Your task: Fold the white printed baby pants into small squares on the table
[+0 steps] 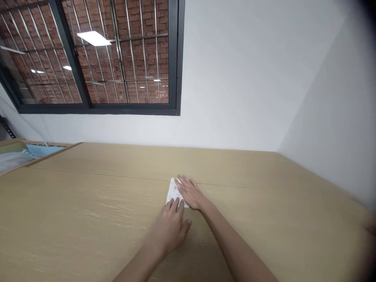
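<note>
A small white square with a faint printed pattern (172, 191), perhaps a folded cloth or paper napkin, lies flat on the wood-coloured tabletop (102, 219). My right hand (190, 193) rests flat across its right side, fingers stretched out and pointing away to the upper left. Fingertips of my left hand (172, 225) touch its near edge, with the thumb held out to the right. Both hands are open, and part of the white square is hidden beneath them.
Behind the tabletop rises a white wall (235, 78) with a dark-framed barred window (178, 58). At the far left stands a wood-edged bin (55, 155) holding light blue and white soft material (17, 159). A thin seam crosses the tabletop near its back.
</note>
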{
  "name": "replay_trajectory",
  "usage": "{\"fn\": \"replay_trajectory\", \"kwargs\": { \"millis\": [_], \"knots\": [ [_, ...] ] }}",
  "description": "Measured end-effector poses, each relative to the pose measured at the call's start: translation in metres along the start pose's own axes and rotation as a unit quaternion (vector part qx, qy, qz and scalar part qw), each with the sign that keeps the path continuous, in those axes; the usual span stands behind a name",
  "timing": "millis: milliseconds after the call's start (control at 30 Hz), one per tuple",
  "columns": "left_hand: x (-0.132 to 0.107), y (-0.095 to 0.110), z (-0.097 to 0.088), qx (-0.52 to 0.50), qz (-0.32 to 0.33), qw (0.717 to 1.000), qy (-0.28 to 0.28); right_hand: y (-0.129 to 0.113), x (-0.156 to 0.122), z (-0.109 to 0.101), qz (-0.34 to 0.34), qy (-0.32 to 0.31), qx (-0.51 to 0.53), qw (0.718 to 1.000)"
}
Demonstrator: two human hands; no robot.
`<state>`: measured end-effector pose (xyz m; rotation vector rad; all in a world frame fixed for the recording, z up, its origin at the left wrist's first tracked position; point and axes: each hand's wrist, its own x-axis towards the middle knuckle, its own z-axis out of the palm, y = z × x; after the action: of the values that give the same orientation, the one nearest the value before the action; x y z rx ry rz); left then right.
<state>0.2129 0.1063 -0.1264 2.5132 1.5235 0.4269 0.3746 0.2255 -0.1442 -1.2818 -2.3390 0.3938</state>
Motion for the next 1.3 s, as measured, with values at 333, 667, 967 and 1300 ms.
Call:
{"fn": "replay_trajectory", "kwargs": {
  "millis": [333, 667, 967, 1300],
  "knots": [
    [0.010, -0.022, 0.000, -0.064, -0.039, 0.986, 0.147, 0.017, 0.001, 0.007, 0.101, 0.093, 0.059, 0.989],
    [0.025, -0.053, 0.005, -0.046, -0.185, 0.966, 0.174, 0.003, -0.007, 0.000, 0.035, 0.195, -0.014, 0.980],
    [0.028, -0.051, 0.014, -0.087, -0.160, 0.972, 0.146, -0.004, -0.009, -0.002, 0.016, 0.199, -0.049, 0.979],
    [0.031, -0.050, -0.001, -0.109, -0.138, 0.978, 0.112, -0.019, -0.021, 0.000, 0.017, 0.204, -0.079, 0.976]
  ]
}}
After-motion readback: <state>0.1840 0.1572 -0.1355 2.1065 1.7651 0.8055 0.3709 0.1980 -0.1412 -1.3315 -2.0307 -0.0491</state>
